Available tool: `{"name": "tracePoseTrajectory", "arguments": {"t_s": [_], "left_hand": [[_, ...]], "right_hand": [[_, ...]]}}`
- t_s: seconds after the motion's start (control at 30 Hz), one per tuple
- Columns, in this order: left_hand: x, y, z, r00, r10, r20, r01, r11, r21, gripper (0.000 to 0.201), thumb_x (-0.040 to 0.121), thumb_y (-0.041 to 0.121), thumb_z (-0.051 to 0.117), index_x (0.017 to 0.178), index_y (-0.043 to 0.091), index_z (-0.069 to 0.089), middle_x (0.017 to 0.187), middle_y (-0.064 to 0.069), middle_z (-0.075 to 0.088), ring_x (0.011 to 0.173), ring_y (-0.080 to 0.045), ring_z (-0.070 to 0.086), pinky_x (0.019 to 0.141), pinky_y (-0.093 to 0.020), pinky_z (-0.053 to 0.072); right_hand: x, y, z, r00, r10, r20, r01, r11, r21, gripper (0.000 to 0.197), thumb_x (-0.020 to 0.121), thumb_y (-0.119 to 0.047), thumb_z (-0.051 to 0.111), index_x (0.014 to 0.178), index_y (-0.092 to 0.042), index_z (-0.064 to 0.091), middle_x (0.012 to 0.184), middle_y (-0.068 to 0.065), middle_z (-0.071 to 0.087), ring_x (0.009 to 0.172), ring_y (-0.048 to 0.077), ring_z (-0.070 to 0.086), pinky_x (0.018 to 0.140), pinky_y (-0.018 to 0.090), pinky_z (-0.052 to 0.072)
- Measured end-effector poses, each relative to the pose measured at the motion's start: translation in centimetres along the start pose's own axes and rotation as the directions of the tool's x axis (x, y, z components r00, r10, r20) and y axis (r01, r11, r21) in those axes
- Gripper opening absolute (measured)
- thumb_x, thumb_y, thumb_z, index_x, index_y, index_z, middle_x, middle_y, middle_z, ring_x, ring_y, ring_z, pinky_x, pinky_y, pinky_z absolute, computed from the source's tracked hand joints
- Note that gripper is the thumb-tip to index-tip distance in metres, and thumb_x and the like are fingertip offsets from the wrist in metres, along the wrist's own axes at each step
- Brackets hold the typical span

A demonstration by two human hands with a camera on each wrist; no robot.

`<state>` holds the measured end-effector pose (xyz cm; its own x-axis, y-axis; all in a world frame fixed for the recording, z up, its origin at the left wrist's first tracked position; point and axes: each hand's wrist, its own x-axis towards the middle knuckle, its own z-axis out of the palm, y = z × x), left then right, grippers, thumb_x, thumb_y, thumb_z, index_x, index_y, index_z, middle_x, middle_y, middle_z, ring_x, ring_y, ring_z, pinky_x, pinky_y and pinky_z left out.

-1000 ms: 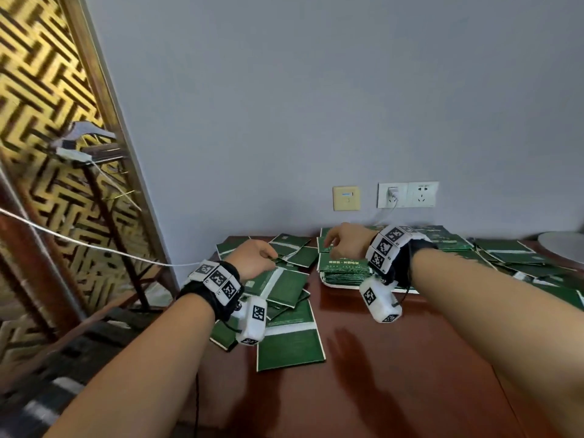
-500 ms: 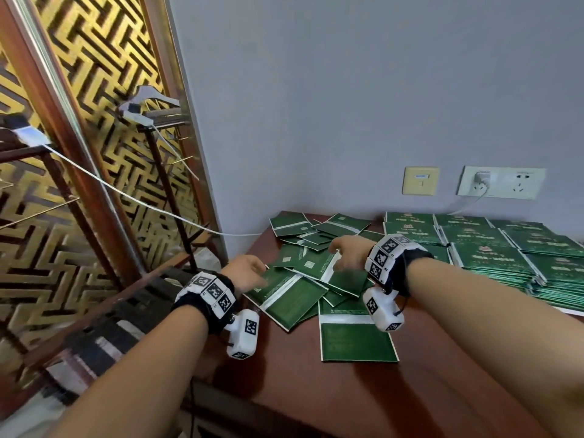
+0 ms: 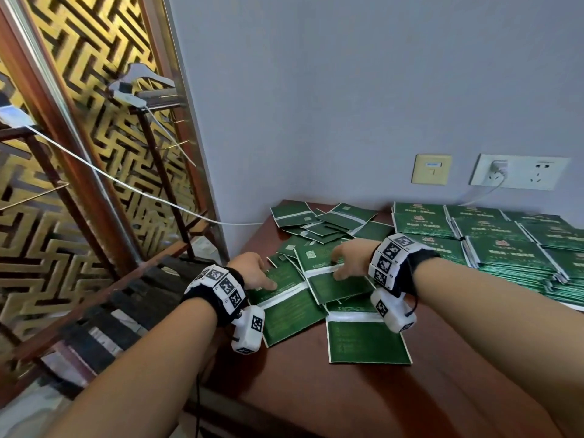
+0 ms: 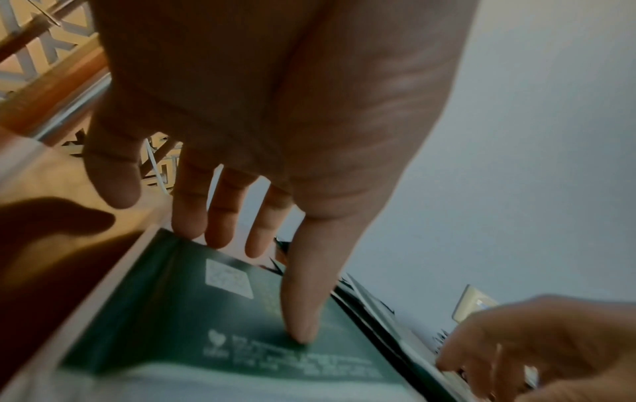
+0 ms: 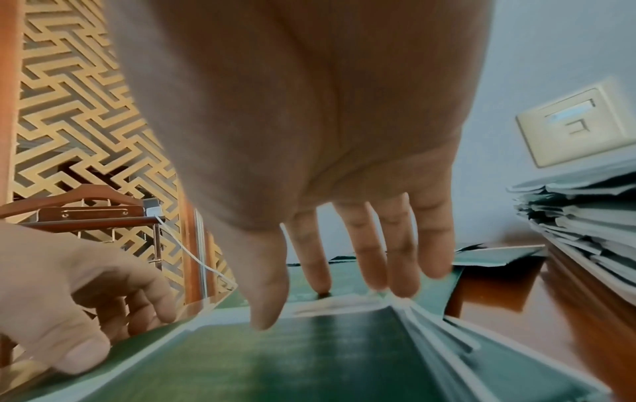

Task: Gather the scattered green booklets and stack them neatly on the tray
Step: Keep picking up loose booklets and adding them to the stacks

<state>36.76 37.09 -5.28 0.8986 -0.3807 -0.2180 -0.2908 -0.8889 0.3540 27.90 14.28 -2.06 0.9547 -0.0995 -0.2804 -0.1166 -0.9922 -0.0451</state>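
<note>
Several green booklets with white spines lie scattered and overlapping at the table's left end (image 3: 319, 227). My left hand (image 3: 254, 273) rests on one open booklet (image 3: 284, 306). In the left wrist view its thumb (image 4: 302, 312) presses the cover and its straight fingers (image 4: 223, 217) touch the far edge. My right hand (image 3: 349, 263) lies with straight fingers (image 5: 395, 258) on the neighbouring booklet (image 3: 338, 284). Another booklet (image 3: 363, 341) lies nearest me. Neat stacks of booklets (image 3: 505, 248) fill the tray on the right; only a white rim (image 3: 568, 305) shows.
The dark wooden table (image 3: 347, 393) ends just left of the pile, by a gold lattice screen (image 3: 79, 153) and a rack. A white cable (image 3: 158, 200) runs to the corner. Wall sockets (image 3: 518, 172) sit above the stacks.
The view has swung left, away from the tray. Both hands moved from the stacks to the scattered pile and now rest on two booklets there.
</note>
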Motion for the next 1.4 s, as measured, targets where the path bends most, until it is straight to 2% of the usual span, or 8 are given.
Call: {"name": "tracePoseTrajectory", "arguments": {"t_s": [0.27,0.4,0.73,0.9,1.07,1.13,1.23,1.4], "left_hand": [[0.1,0.1,0.3,1.0,0.015,0.027,-0.016,0.998,0.053,0.058,0.071,0.039,0.084,0.117,0.012,0.061,0.11,-0.003,0.064,0.103,-0.022,0.061,0.089,-0.03,0.05],[0.0,-0.4,0.3,0.999,0.015,0.036,-0.016,0.999,0.041,0.053,0.068,0.037,0.086,0.105,0.008,0.064,0.098,-0.01,0.067,0.093,-0.025,0.064,0.071,-0.026,0.045],[-1.0,-1.1,-1.8,0.987,0.086,-0.139,-0.086,0.996,0.007,0.026,0.073,0.014,0.08,0.078,0.02,0.055,0.081,0.003,0.06,0.08,-0.019,0.058,0.066,-0.025,0.042],[-2.9,-0.6,-3.0,0.977,0.195,-0.088,-0.197,0.98,-0.018,0.025,0.07,0.012,0.081,0.071,0.023,0.058,0.074,0.006,0.06,0.073,-0.016,0.058,0.063,-0.023,0.044],[-4.9,-0.3,-1.8,0.964,0.249,0.093,-0.24,0.966,-0.097,0.026,0.081,0.045,0.073,0.08,0.02,0.069,0.068,0.01,0.06,0.063,-0.005,0.054,0.064,-0.023,0.043],[-4.8,-0.5,-1.1,0.973,0.227,0.04,-0.223,0.971,-0.082,0.026,0.086,0.043,0.069,0.086,0.017,0.069,0.071,0.008,0.061,0.066,-0.006,0.055,0.063,-0.024,0.043],[-4.5,-0.9,-0.3,0.985,0.167,0.033,-0.165,0.984,-0.062,0.022,0.081,0.032,0.076,0.095,0.018,0.065,0.093,0.003,0.067,0.088,-0.015,0.063,0.08,-0.028,0.049],[-4.5,-0.9,0.8,0.995,0.084,0.056,-0.087,0.995,0.05,0.05,0.074,0.031,0.082,0.116,0.016,0.061,0.115,-0.002,0.062,0.103,-0.02,0.06,0.092,-0.031,0.048]], "right_hand": [[1.8,-1.1,-1.0,0.994,-0.046,-0.101,0.044,0.999,-0.023,0.049,0.087,-0.021,0.063,0.135,-0.026,0.052,0.132,0.003,0.047,0.117,0.025,0.053,0.098,0.036,0.046],[2.6,-1.2,-0.8,0.991,-0.136,-0.019,0.134,0.989,-0.062,0.061,0.086,-0.008,0.058,0.142,-0.03,0.045,0.148,-0.003,0.038,0.125,0.023,0.049,0.103,0.037,0.044],[2.6,-1.0,-0.4,0.993,-0.12,0.005,0.12,0.99,-0.076,0.085,0.076,-0.036,0.077,0.148,-0.025,0.033,0.14,0.002,0.045,0.124,0.024,0.049,0.105,0.041,0.042],[1.6,-1.1,-0.9,0.996,-0.054,-0.064,0.051,0.997,-0.058,0.08,0.067,-0.041,0.084,0.136,-0.018,0.05,0.129,0.004,0.057,0.116,0.024,0.054,0.097,0.035,0.046],[0.3,-0.9,-1.3,0.99,-0.041,-0.134,0.048,0.998,0.05,0.043,0.073,-0.026,0.081,0.112,-0.016,0.065,0.107,0.003,0.067,0.096,0.021,0.062,0.074,0.026,0.044],[-0.4,-0.6,-1.5,0.98,-0.065,-0.189,0.086,0.991,0.105,0.028,0.073,-0.02,0.079,0.097,-0.016,0.065,0.097,0.002,0.068,0.088,0.02,0.061,0.071,0.025,0.043],[-2.0,-0.6,-1.4,0.965,-0.14,-0.223,0.171,0.977,0.125,0.024,0.072,-0.019,0.08,0.082,-0.021,0.058,0.081,-0.006,0.062,0.078,0.017,0.058,0.065,0.024,0.04],[-4.4,-1.1,-0.3,0.973,-0.23,-0.031,0.231,0.949,0.214,0.031,0.075,-0.043,0.078,0.092,-0.02,0.067,0.087,-0.006,0.068,0.081,0.012,0.063,0.077,0.028,0.049]]}}
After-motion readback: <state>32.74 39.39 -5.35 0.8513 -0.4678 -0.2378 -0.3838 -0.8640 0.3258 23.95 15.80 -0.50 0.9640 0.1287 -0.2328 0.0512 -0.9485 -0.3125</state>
